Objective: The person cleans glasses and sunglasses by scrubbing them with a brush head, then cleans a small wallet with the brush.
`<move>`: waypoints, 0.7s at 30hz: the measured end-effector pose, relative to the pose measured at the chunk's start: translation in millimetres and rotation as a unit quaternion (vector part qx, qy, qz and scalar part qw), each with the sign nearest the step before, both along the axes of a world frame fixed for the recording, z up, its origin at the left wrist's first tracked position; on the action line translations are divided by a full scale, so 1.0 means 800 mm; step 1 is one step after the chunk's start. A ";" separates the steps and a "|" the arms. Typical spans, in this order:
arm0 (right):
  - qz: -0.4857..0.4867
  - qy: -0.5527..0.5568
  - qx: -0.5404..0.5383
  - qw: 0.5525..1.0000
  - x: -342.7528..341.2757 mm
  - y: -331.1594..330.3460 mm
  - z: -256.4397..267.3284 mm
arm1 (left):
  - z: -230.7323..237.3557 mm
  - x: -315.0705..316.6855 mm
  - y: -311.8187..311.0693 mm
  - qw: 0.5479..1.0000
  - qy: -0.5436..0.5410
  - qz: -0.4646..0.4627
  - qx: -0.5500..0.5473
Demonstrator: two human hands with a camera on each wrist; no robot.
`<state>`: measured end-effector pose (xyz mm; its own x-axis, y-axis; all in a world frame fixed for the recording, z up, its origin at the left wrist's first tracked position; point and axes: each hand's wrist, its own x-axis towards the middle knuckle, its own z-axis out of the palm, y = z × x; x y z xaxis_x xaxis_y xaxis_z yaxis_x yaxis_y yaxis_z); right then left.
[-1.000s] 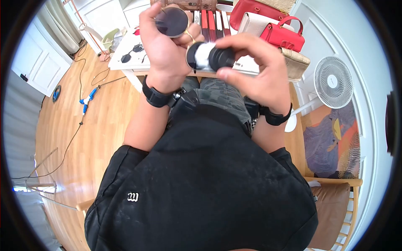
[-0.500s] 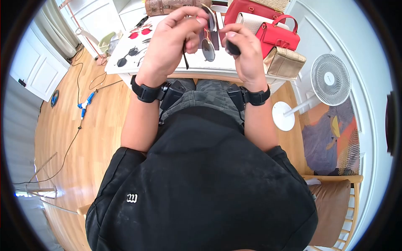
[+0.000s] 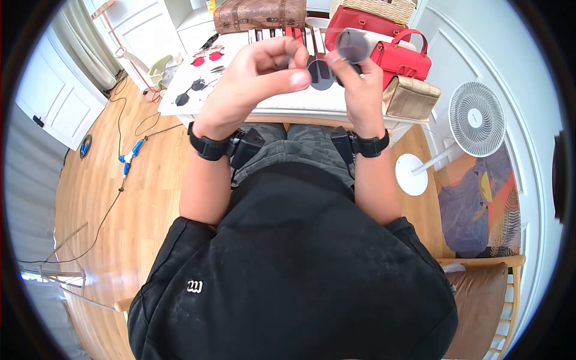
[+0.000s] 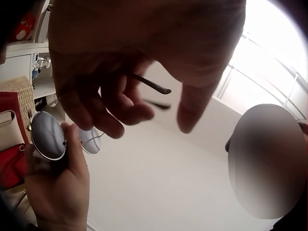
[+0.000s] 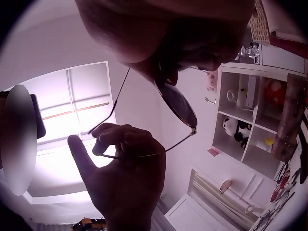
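Note:
A pair of round, dark-lensed sunglasses (image 3: pixel 353 46) with thin metal frames is up over the front of the table, blurred in the head view. My right hand (image 3: pixel 363 99) pinches it near the bridge, thumb between the lenses in the left wrist view. A stubby black-handled brush (image 3: pixel 348 75) is tucked in the same hand, mostly hidden by the fingers. My left hand (image 3: pixel 255 78) is close by on the left, fingers loosely bent and thumb stretched apart. The thin temple arms (image 5: pixel 153 155) reach across that hand's palm and fingers in the right wrist view.
On the white table (image 3: pixel 288 107) lie red-lensed sunglasses (image 3: pixel 207 58) and dark sunglasses (image 3: pixel 191 92). A brown trunk (image 3: pixel 258 15) stands behind. Red handbags (image 3: pixel 405 57) and a gold bag (image 3: pixel 412 98) crowd the right side. A white fan (image 3: pixel 477 114) stands on the floor.
A second ago my left hand held the sunglasses while my right worked the brush at a lens. The sunglasses have since passed rightward into my right hand, and my left fingers have loosened.

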<state>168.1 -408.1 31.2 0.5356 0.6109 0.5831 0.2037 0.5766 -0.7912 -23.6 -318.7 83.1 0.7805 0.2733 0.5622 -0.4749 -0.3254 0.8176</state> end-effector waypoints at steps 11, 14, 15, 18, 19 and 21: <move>0.308 0.269 0.035 0.912 -0.025 0.041 -0.044 | -0.017 0.007 0.047 0.969 -0.068 -0.211 -0.112; 0.450 0.328 0.112 0.823 -0.035 0.040 -0.045 | -0.022 0.011 0.044 0.963 -0.103 -0.172 -0.179; 0.557 0.392 0.164 0.714 -0.039 0.038 -0.043 | -0.021 0.013 0.044 0.990 -0.069 -0.044 -0.114; 0.542 0.447 0.137 0.699 -0.049 0.039 -0.048 | -0.022 0.025 0.033 0.991 -0.055 0.102 -0.067; 0.547 0.403 0.120 0.723 -0.052 0.038 -0.049 | -0.023 0.029 0.030 0.990 -0.045 0.123 -0.052; 0.553 0.362 0.125 0.740 -0.058 0.037 -0.051 | -0.025 0.032 0.026 0.988 -0.016 0.136 -0.068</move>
<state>121.6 -378.1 -9.2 0.0155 0.8308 0.5564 -0.9268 0.2208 -0.3039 1.9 -298.0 63.3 0.6508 0.5445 0.5292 -0.4112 -0.3331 0.8485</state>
